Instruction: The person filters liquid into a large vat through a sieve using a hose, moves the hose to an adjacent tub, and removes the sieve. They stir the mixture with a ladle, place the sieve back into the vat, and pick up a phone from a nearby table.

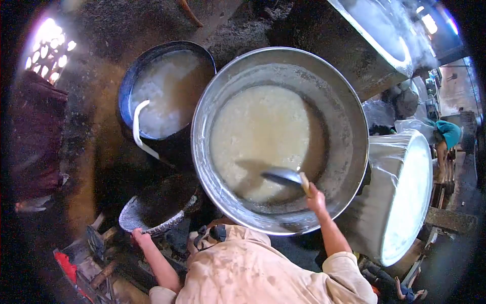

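My right hand (315,198) is closed around the light handle of a metal ladle (282,175). The bowl of the ladle is over the pale, cloudy mash inside a large round metal vat (349,126); whether it touches the surface I cannot tell. Down at the left, my left hand (140,236) grips the rim of a dark basket (134,215) with a whitish, crusted edge. That basket is tilted, and its inside is too dark to make out. It sits beside the vat, to the lower left.
A dark tub (124,96) of cloudy liquid stands left of the vat, a white curved pipe (136,126) hanging over its rim. Right of the vat is a cloth-covered round container (377,202). Steam rises from a square-sided vessel (374,66) at the upper right. Wood pieces (104,268) lie lower left.
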`<state>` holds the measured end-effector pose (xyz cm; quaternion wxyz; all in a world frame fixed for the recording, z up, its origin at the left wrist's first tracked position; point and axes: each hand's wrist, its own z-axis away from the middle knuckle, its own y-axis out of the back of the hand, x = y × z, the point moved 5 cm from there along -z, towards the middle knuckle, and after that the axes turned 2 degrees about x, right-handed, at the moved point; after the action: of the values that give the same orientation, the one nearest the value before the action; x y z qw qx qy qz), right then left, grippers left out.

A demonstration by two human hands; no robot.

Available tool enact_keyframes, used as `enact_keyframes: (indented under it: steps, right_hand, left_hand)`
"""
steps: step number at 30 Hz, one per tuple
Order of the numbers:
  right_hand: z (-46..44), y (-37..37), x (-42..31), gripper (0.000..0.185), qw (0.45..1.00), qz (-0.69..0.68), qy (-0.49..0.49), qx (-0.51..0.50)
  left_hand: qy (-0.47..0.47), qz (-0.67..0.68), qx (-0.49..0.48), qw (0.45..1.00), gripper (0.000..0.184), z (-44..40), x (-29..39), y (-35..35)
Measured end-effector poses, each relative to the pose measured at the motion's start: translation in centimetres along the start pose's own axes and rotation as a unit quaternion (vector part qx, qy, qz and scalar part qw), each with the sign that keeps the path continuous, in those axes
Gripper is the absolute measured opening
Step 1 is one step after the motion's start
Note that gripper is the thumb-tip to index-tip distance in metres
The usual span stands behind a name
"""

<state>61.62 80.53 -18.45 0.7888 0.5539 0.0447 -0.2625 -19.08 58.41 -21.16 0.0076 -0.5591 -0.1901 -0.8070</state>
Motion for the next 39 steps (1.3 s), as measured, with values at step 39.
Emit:
enact_keyframes:
  steps: [39]
  right_hand:
    - [-11.7, -16.2, -0.6, 0.008, 0.908, -0.243, -0.023, -0.34]
  left_hand:
    - [0.037, 0.032, -0.099, 0.994, 0.02, -0.4, 0.5, 3.8]
